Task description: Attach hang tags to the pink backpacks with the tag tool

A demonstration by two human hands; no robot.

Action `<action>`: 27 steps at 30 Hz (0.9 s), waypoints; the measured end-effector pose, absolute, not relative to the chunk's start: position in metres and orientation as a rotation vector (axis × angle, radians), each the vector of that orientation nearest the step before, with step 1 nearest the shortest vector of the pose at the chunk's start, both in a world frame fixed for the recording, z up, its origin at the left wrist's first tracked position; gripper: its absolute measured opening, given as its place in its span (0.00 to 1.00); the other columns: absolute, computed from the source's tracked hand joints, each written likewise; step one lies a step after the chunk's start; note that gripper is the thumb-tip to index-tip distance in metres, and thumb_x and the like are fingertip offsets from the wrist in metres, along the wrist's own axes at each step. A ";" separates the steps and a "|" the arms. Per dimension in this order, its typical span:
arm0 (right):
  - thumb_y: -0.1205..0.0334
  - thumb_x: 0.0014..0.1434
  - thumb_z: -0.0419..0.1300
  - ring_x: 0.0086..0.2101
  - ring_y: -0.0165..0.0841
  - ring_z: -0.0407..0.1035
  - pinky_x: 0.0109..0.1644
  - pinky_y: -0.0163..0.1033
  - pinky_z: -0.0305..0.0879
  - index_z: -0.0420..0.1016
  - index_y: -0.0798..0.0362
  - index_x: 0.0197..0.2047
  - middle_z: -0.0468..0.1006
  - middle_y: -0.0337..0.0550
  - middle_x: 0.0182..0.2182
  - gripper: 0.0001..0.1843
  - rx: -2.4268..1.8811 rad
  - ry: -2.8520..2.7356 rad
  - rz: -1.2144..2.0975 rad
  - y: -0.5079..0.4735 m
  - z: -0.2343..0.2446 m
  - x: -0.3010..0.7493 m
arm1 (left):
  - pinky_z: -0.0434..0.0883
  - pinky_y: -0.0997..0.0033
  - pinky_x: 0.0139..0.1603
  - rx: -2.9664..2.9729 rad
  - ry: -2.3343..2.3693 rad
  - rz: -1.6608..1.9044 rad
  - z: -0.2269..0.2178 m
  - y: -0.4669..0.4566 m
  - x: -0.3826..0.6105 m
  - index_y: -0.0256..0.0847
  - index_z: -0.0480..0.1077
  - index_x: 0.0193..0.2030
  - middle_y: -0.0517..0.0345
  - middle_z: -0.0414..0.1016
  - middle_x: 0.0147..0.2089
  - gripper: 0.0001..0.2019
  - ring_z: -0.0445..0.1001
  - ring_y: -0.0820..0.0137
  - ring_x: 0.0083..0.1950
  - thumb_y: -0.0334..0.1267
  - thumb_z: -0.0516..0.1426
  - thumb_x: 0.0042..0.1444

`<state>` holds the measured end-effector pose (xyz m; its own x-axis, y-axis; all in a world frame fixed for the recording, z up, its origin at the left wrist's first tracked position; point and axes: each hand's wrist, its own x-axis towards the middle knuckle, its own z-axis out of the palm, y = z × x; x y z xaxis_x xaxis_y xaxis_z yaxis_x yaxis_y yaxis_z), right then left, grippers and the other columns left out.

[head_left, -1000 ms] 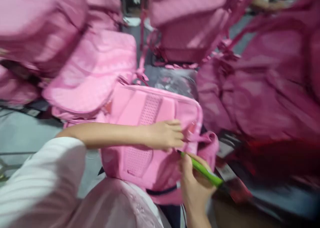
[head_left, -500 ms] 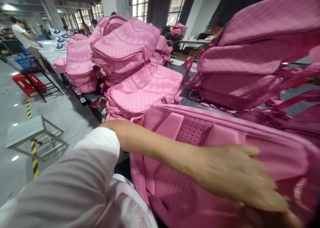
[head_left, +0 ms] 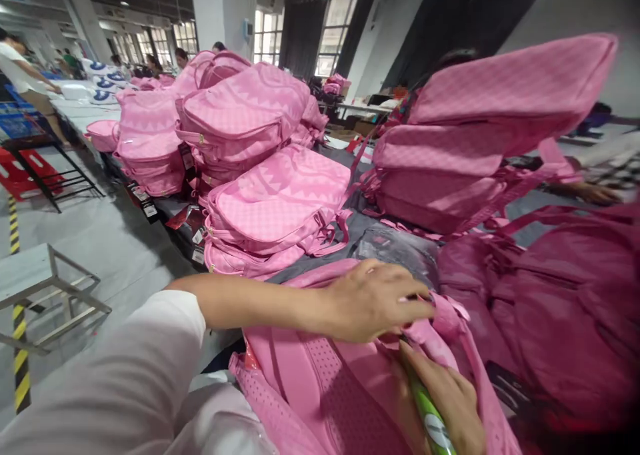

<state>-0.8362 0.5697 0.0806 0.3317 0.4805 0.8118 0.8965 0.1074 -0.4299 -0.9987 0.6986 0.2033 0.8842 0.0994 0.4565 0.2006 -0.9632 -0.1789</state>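
Observation:
A pink backpack (head_left: 320, 382) lies back-panel up in front of me at the table's near edge. My left hand (head_left: 373, 300) reaches across it, fingers closed in a pinch on a pink strap near the top of the bag. Just below, my right hand (head_left: 445, 402) is wrapped round a green tool (head_left: 433, 425), its tip pointing up under the left hand's fingers. Which kind of tool it is I cannot make out. My white sleeve (head_left: 125, 388) fills the lower left.
Stacks of pink backpacks (head_left: 250, 142) cover the grey table (head_left: 345, 238), with a darker pink pile (head_left: 565, 302) at the right. Another person's hand (head_left: 590, 192) rests at the far right. A metal stand (head_left: 45, 288) and red stool (head_left: 20, 178) occupy the floor at left. People work at far tables.
The view has pulled back from the bag. My left hand now pinches a strap instead of lying spread on the back panel, and the right hand with the green tool shows again.

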 end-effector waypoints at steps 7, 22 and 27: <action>0.69 0.59 0.62 0.34 0.40 0.79 0.43 0.49 0.74 0.74 0.43 0.56 0.83 0.42 0.36 0.23 -1.461 -1.441 -0.523 0.546 0.074 -0.882 | 0.69 0.55 0.53 -2.986 -0.137 -0.229 0.182 0.734 -0.928 0.33 0.64 0.66 0.40 0.75 0.57 0.31 0.73 0.52 0.58 0.36 0.61 0.56; 0.66 0.61 0.63 0.37 0.37 0.81 0.42 0.44 0.77 0.73 0.47 0.52 0.85 0.43 0.40 0.15 -1.619 -1.235 -0.030 0.542 0.073 -0.841 | 0.67 0.47 0.59 -2.866 -0.001 -0.180 0.166 0.724 -0.916 0.38 0.47 0.76 0.34 0.59 0.71 0.43 0.65 0.46 0.66 0.44 0.62 0.59; 0.62 0.62 0.63 0.38 0.32 0.80 0.48 0.40 0.74 0.76 0.46 0.50 0.85 0.37 0.40 0.12 -1.654 -1.400 -0.032 0.545 0.104 -0.844 | 0.68 0.48 0.58 -2.946 0.129 -0.358 0.160 0.731 -0.925 0.38 0.54 0.73 0.36 0.65 0.68 0.32 0.68 0.47 0.64 0.37 0.53 0.63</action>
<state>-0.8437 0.5448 0.1036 0.3480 0.7578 0.5519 0.7820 0.0900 -0.6167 -0.9252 0.7309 0.1598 0.9674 -0.1059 0.2299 -0.0650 -0.9817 -0.1790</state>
